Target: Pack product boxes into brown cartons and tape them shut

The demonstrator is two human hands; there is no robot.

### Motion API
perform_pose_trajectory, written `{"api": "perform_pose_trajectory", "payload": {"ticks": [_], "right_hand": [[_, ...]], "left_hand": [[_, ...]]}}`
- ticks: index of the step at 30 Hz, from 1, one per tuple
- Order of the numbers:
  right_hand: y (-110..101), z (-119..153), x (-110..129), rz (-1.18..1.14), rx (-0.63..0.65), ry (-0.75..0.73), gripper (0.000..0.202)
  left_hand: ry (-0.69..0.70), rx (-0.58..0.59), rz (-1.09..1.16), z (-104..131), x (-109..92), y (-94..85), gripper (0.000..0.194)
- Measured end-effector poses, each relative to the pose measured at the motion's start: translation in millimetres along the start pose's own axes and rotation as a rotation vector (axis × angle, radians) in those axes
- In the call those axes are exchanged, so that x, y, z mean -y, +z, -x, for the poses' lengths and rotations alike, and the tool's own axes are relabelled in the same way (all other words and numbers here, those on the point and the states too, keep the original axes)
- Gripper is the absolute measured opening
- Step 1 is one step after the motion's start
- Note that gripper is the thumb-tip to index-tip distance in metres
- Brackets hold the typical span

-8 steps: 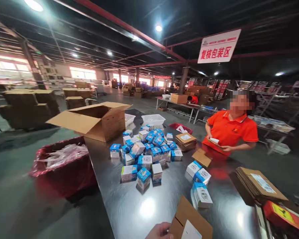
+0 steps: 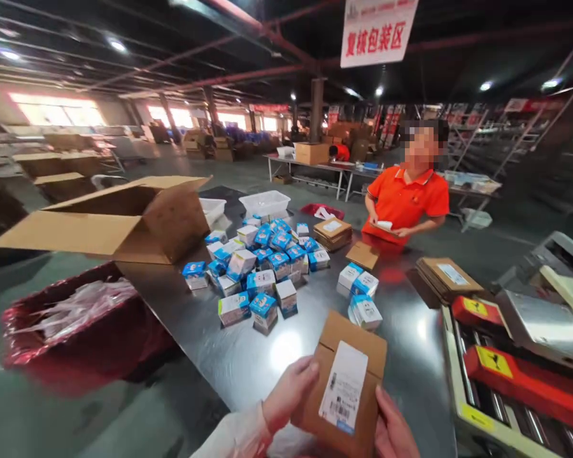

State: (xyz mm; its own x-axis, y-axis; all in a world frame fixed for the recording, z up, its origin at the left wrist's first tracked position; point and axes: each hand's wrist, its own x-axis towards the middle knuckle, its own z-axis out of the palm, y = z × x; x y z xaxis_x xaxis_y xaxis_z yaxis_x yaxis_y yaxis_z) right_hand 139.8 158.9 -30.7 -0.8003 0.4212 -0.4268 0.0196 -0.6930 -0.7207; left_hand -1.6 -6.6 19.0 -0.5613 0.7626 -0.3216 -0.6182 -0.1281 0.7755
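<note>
Flat carton (image 2: 344, 381) raised into view; both hands (image 2: 290, 391) now gripping it.

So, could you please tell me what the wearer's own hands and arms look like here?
Both hands are bare, with no gloves, rings or watch in view. The left hand comes out of a long, loose, whitish sleeve that ends at the wrist. Only part of the right hand shows at the bottom edge; its wrist and any sleeve are out of frame.
</note>
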Motion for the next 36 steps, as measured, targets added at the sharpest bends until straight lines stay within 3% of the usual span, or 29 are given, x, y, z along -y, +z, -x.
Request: {"api": "perform_pose_trajectory", "payload": {"ticks": [4, 7, 12, 36], "right_hand": [[21.4, 14.9, 10.1, -0.125, -0.115, 0.037, 0.052], [30.6, 22.8, 15.6, -0.145, -0.101, 0.036, 0.048], [28.2, 27.1, 16.6, -0.18, -0.062, 0.037, 0.044], [23.2, 28.9, 12.3, -0.191, -0.081, 0.083, 0.038]], "left_hand": [[-0.031, -0.072, -0.033, 7.1, -10.1, -3.6, 0.056], [-0.052, -0.125, -0.039, 10.0, -1.9, -11.6, 0.048], [-0.245, -0.188, 0.158, 15.0, 8.5, -14.6, 0.045], [-0.211, -0.209, 0.187, 19.0, 14.8, -18.9, 0.041]]}}
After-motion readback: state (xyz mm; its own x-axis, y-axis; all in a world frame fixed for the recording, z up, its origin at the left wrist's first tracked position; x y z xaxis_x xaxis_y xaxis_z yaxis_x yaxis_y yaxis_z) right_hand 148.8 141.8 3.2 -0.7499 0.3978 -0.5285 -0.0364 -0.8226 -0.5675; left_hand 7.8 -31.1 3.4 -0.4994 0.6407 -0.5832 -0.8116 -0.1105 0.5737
